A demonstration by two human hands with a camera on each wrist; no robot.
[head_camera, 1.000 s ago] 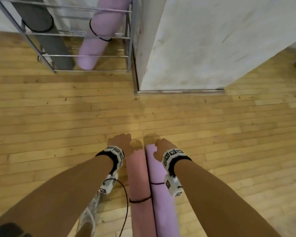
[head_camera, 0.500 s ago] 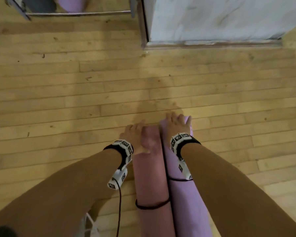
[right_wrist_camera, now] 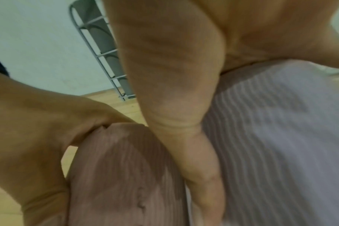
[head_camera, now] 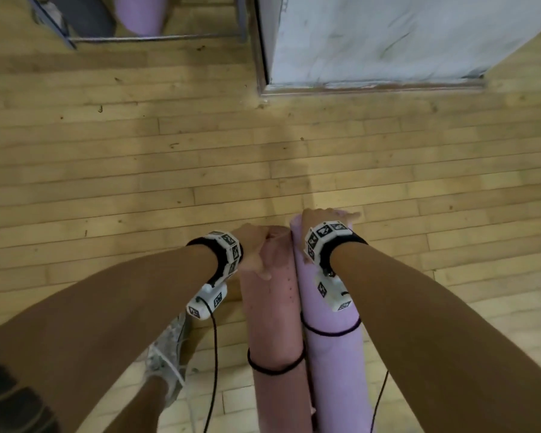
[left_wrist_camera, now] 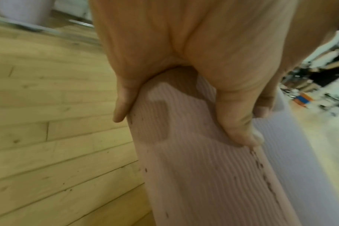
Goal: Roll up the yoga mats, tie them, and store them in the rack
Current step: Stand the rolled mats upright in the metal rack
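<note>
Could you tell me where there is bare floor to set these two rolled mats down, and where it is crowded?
Bare wood floor lies ahead of the pink mat and purple mat, between them, the rack and the white pillar; also right of the purple mat. It is crowded by the shoe and cables on the left.

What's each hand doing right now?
Left hand: grips the pink mat.
Right hand: grips the purple mat.

Wood plank floor (head_camera: 138,182) — white pillar (head_camera: 388,35)
</note>
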